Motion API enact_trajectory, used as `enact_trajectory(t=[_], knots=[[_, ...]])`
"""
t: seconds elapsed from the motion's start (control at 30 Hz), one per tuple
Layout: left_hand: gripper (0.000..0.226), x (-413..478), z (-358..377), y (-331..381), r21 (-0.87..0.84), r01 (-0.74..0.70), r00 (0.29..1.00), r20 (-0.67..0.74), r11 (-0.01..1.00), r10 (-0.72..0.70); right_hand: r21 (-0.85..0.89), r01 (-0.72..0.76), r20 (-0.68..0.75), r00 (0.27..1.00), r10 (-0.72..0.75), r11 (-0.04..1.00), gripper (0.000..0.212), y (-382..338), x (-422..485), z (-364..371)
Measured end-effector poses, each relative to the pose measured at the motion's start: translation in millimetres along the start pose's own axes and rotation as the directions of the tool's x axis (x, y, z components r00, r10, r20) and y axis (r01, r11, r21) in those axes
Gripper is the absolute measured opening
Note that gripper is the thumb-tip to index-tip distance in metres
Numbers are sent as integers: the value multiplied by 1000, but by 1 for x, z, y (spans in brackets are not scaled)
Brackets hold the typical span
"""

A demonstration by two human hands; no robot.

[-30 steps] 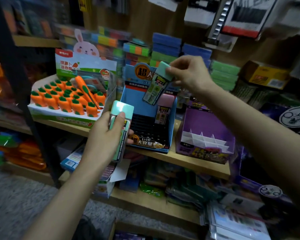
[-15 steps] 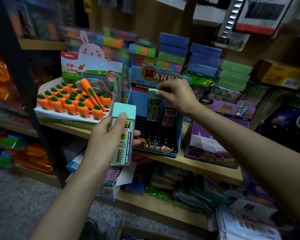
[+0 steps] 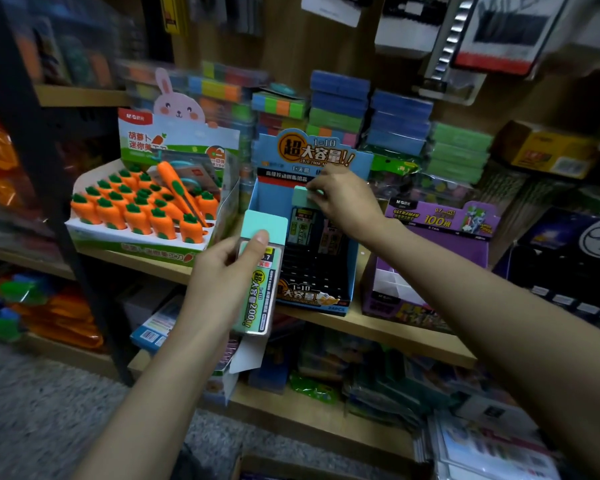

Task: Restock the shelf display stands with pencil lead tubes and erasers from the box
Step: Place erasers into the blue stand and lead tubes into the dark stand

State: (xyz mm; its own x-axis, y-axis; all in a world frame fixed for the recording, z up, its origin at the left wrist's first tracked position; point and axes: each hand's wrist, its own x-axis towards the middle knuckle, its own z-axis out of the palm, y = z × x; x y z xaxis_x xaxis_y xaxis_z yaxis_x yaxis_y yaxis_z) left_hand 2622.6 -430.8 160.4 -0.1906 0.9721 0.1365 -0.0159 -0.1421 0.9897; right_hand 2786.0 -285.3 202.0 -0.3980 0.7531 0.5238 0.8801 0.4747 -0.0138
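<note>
A blue cardboard display stand (image 3: 352, 271) stands on the middle wooden shelf, its black slotted insert mostly bare. My right hand (image 3: 343, 199) pinches the mint-green cap of a pencil lead tube (image 3: 302, 216) standing in the stand's back row. Beside that tube, another tube (image 3: 331, 233) stands partly hidden under my wrist. My left hand (image 3: 222, 278) holds a mint-capped lead tube (image 3: 260, 271) upright in front of the stand's left wall.
A carrot-shaped item display (image 3: 142, 209) with a rabbit header sits left of the stand. A purple display box (image 3: 430, 261) with white dividers sits to the right. Stacked coloured packs (image 3: 340, 109) fill the back. The lower shelf (image 3: 291, 410) holds mixed packets.
My right hand has carried its tube from above the stand down into the back row. My left hand has kept its tube, rising slightly.
</note>
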Motion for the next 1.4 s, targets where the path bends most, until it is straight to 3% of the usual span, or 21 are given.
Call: enact_trajectory(t=[0.13,0.2,0.23,0.3,0.33,0.4,0.57,0.67,0.83,1.0,1.2,1.4], knots=[[29,1,4,1,44,-44,998,-48,998,46,-109,39,65,997,-32,993,30,-5,-2,-13],[33,2,6,1,51,-81,993,-81,995,85,83,-10,34,999,8,997,32,-15,-8,-25],[36,3,7,2,68,-96,991,-92,993,102,311,-69,47,997,58,948,31,-24,-13,-33],[38,4,8,2,75,-140,983,-109,987,148,728,-230,249,966,65,646,29,-42,-27,-50],[36,4,9,3,86,-182,975,-115,980,191,796,-297,345,938,8,527,28,-49,-34,-56],[30,3,11,5,165,-273,950,-109,948,292,812,-323,414,906,-89,485,20,-59,-45,-66],[35,8,6,-4,357,-330,934,-13,874,358,753,-231,329,943,-48,617,11,-52,-44,-82],[54,14,-3,-21,686,-290,940,72,668,334,672,-202,188,977,99,713,16,-33,-29,-77],[65,16,-5,-39,767,-357,934,292,533,205,329,-108,42,994,100,938,19,-14,-16,-39],[64,19,-11,-45,791,-332,939,331,514,98,229,-8,-11,1000,10,973,23,-14,-18,-15],[57,18,-10,-46,803,-337,931,362,492,47,207,78,33,996,-87,975,23,-20,-8,-12],[59,18,-10,-43,803,-327,928,372,497,11,235,-37,69,997,22,971,23,-24,-2,-5]])
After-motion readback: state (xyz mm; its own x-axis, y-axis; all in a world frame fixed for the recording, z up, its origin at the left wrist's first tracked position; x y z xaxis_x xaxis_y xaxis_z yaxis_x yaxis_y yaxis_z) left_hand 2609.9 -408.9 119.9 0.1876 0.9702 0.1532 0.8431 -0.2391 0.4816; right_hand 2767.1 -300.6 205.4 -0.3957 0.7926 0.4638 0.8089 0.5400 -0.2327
